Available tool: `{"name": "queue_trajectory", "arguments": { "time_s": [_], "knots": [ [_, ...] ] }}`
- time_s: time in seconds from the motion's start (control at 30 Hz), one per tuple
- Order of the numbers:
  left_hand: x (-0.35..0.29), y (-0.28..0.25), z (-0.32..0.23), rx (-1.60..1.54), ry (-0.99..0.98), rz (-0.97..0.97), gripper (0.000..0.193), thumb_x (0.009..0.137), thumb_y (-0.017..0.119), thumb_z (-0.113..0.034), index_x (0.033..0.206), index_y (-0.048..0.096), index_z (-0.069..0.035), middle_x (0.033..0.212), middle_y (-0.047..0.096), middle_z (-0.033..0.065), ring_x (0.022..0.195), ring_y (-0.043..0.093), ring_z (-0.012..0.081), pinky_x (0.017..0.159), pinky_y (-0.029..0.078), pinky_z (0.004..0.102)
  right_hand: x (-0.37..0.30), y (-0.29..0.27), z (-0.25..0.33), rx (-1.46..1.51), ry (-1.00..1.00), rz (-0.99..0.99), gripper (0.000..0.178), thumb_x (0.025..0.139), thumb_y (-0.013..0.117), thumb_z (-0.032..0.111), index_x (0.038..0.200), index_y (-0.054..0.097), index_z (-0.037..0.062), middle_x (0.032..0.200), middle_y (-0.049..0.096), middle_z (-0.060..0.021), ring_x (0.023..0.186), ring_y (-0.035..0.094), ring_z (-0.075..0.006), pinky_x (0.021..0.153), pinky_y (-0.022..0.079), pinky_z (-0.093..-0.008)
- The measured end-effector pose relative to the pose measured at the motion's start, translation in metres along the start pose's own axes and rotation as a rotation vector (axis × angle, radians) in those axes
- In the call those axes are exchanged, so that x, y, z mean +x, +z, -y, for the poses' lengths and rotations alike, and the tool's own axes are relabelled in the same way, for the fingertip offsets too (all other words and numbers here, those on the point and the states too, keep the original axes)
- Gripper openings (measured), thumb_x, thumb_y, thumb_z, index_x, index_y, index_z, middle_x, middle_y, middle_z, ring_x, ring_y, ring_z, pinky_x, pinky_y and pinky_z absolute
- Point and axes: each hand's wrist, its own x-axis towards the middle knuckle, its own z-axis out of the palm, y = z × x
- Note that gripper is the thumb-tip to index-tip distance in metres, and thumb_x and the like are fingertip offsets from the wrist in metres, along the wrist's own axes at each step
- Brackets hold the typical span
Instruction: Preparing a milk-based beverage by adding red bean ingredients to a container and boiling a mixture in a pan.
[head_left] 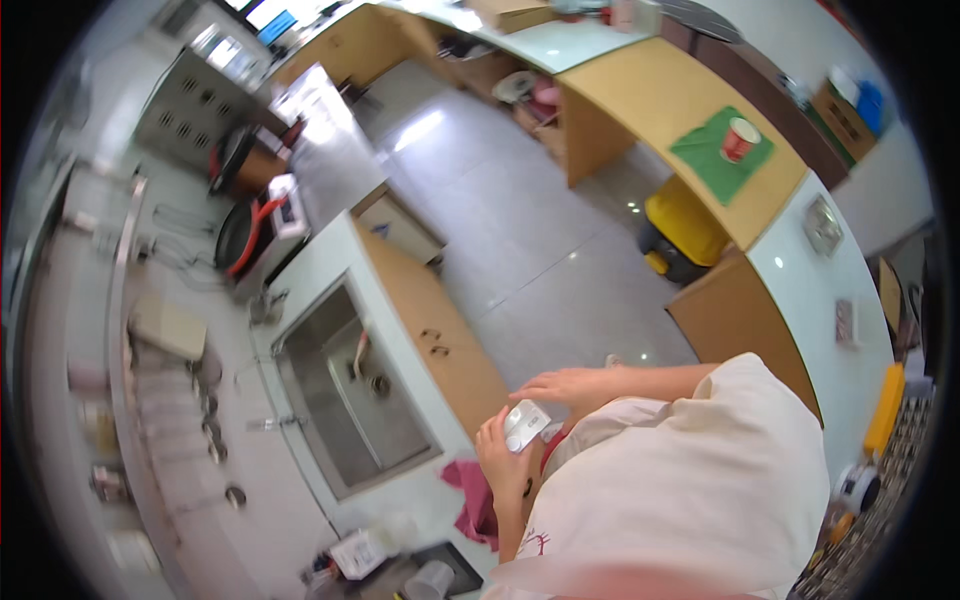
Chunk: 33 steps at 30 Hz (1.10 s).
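Note:
A small white device [526, 425] with rounded ends is in my left hand [497, 452], fingers and thumb closed around its near-left side. What the device is I cannot make out. My right hand [568, 386] is just beyond it, fingers stretched out toward the left and their tips near the device's far edge; whether they touch it I cannot tell. Both hands are in front of my light shirt, beside the counter edge. A dark pink cloth [468, 497] hangs over that edge next to my left forearm.
Left of my hands, a metal sink [430, 452] is set into the white counter. A black tray [455, 565] with a clear cup [428, 580] lies near the lower edge. Across the grey floor stand a wooden desk [640, 85], a paper cup [740, 140] on green cloth, and a yellow-lidded bin [685, 222].

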Motion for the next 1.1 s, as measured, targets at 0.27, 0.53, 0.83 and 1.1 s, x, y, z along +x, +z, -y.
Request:
{"name": "queue_trajectory", "arguments": {
  "time_s": [0.27,0.53,0.83,1.1],
  "knots": [
    [0.131,0.113,-0.094,-0.352,0.262,0.155,0.061,0.07,0.075,-0.012,0.123,0.047,-0.006,0.126,0.047,0.0151,0.117,0.044,0.0316,0.095,0.04,0.0401,-0.121,-0.039,-0.129,-0.043,0.572,-0.536,0.058,0.065,0.066,-0.002,0.119,0.046,0.0062,0.109,0.053,-0.0134,0.106,0.052,-0.0341,0.086,0.047,-0.0398],
    [0.147,0.282,0.184,-0.304,-0.336,0.656,0.038,0.084,0.065,-0.023,0.113,0.056,0.0,0.102,0.065,0.013,0.096,0.06,0.023,0.083,0.047,0.0357,-0.156,-0.094,-0.162,0.031,0.881,-1.053,0.058,0.063,0.063,-0.005,0.117,0.043,0.0041,0.122,0.044,-0.0164,0.113,0.046,-0.0373,0.092,0.043,-0.0415],
    [0.216,0.181,0.298,0.106,-0.675,0.972,0.02,0.085,0.057,-0.013,0.1,0.062,0.0,0.082,0.066,0.0095,0.064,0.061,0.0169,0.051,0.048,0.0304,-0.121,-0.119,-0.178,-0.038,0.9,-1.088,0.061,0.06,0.074,0.0,0.114,0.05,0.0114,0.124,0.041,-0.011,0.112,0.046,-0.0325,0.086,0.047,-0.039],
    [0.379,0.311,0.137,-0.573,-0.361,0.468,0.028,0.087,0.06,-0.022,0.108,0.059,-0.003,0.088,0.063,0.0042,0.071,0.057,0.0105,0.058,0.046,0.0245,-0.109,-0.133,-0.241,-0.129,1.01,-1.004,0.062,0.059,0.077,0.002,0.114,0.049,0.0102,0.117,0.046,-0.0079,0.1,0.056,-0.0323,0.079,0.049,-0.041]
  ]
}}
